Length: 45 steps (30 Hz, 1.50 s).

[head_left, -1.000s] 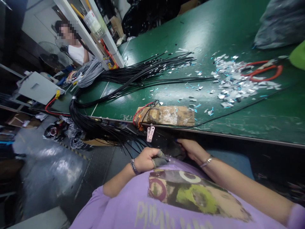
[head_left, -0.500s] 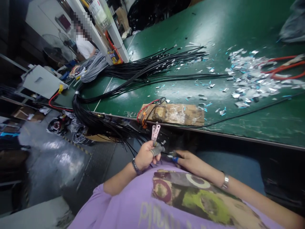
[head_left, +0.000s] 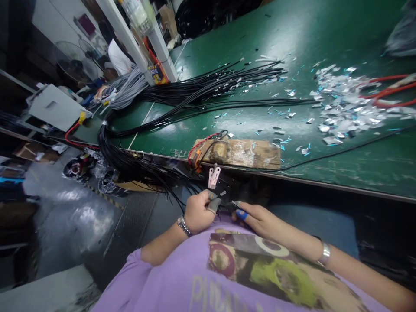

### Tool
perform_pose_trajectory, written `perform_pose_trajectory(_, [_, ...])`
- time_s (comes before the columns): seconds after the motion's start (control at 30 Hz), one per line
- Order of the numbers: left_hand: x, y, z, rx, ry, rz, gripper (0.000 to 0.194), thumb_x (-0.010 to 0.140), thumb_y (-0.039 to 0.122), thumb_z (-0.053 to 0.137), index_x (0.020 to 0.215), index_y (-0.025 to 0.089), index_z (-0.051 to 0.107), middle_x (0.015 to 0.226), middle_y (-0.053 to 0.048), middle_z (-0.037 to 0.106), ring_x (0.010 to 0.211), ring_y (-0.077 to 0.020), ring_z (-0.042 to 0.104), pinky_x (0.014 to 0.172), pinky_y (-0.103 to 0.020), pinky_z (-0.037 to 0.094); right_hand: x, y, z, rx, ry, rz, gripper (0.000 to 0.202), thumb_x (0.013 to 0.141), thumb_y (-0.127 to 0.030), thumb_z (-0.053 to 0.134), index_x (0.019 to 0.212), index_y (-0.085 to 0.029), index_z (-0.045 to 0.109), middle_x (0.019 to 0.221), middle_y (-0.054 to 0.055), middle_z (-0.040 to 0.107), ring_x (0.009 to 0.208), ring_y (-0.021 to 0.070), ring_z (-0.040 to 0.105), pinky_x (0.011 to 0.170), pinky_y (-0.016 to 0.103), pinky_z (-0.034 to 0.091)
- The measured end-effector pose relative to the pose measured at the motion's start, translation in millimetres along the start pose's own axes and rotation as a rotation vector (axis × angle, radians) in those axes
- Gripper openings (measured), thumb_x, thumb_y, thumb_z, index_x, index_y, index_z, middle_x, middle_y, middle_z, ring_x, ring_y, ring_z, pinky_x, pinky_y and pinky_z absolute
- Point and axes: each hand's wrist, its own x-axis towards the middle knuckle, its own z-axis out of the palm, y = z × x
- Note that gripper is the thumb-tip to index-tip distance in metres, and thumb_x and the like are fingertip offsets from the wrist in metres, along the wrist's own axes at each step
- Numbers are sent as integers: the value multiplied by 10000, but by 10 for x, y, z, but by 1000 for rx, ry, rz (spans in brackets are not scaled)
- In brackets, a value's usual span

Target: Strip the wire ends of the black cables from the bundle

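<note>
My left hand (head_left: 199, 211), with grey covers on its thumb and finger, is closed in front of my body. Black cables (head_left: 173, 190) hang over the bench edge and run to this hand, which grips at least one of them. Just above its fingertips a pink clothespin-like clip (head_left: 213, 177) stands by the bench edge; what bears it is hidden. Close on the right, my right hand (head_left: 255, 216) pinches with its fingertips, a blue wrap on one finger. Dark strands show between the hands, but what the right fingers hold is too small to make out.
On the green bench (head_left: 325, 169) lie a long black cable bundle (head_left: 182, 95), a wooden block (head_left: 256, 154) with wires, foil scraps (head_left: 344, 99) and an orange-red cord (head_left: 390, 91). A white post (head_left: 120, 39) rises at the back. Another person (head_left: 118, 56) is behind it.
My right hand has shifted slightly, its wrist farther right and its fingers turned. The left hand has rotated a little and stays closed near the clip. The person behind the post has moved slightly.
</note>
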Motion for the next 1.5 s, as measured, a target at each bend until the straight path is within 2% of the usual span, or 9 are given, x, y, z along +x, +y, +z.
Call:
perform_pose_trajectory(0.17, [-5,13,-39,502,48,237,129,768,261,523,722,188,619,591,-44,655,552,-158,597,522,-244,372,-65,-97,-86,-389,67,-22,233,891,-275,314,858,-194,531,650,32,606,529,159,532,511,262,394])
perform_pose_trajectory(0.27, [2,9,-26,616,77,342,127,748,242,514,721,192,627,566,-40,646,543,-157,596,502,-245,349,-68,-148,-115,-675,190,-66,171,840,-228,415,907,-171,561,713,59,621,616,185,571,555,267,402])
perform_pose_trajectory(0.37, [6,-14,-12,675,94,408,95,700,213,517,686,198,610,538,-29,627,536,-152,587,501,-244,342,-56,-175,-95,-833,277,-107,168,779,-135,449,879,-166,580,709,54,599,645,180,569,587,257,409])
perform_pose_trajectory(0.7, [-19,-69,6,724,160,518,56,648,173,505,623,205,543,519,-15,599,507,-145,555,499,-255,339,-27,-269,-65,-922,234,-26,182,736,-91,455,807,-172,602,661,34,590,609,164,569,543,239,384])
perform_pose_trajectory(1.0, [-17,-94,6,723,159,535,72,653,160,495,622,203,542,511,-13,579,507,-140,543,500,-247,342,-44,-314,-80,-937,279,-77,199,732,-80,450,817,-166,607,666,38,587,629,168,572,557,241,390])
perform_pose_trajectory(1.17, [-25,-96,10,707,140,491,92,655,165,504,673,205,585,530,-18,599,541,-149,567,515,-242,363,-20,-297,-58,-900,248,-49,186,734,-81,436,775,-170,595,653,36,583,604,166,561,538,243,373])
perform_pose_trajectory(1.3, [-25,-47,-6,592,86,400,71,653,175,527,676,200,589,557,-34,623,551,-157,581,524,-249,374,2,-302,-64,-841,220,-57,215,710,-54,418,753,-169,595,664,54,598,615,177,561,549,257,374])
perform_pose_trajectory(1.4, [-15,12,-9,317,18,200,58,711,229,531,677,196,564,589,-34,630,562,-145,579,541,-243,393,17,-280,-87,-624,220,-45,193,737,-91,409,747,-181,580,690,53,620,625,174,557,574,263,392])
perform_pose_trajectory(1.5, [2,60,10,-186,-124,-155,212,763,395,526,695,195,511,524,11,573,423,-101,490,448,-218,357,42,-213,-98,-232,318,50,175,829,-271,421,781,-186,566,717,43,630,630,175,550,589,277,416])
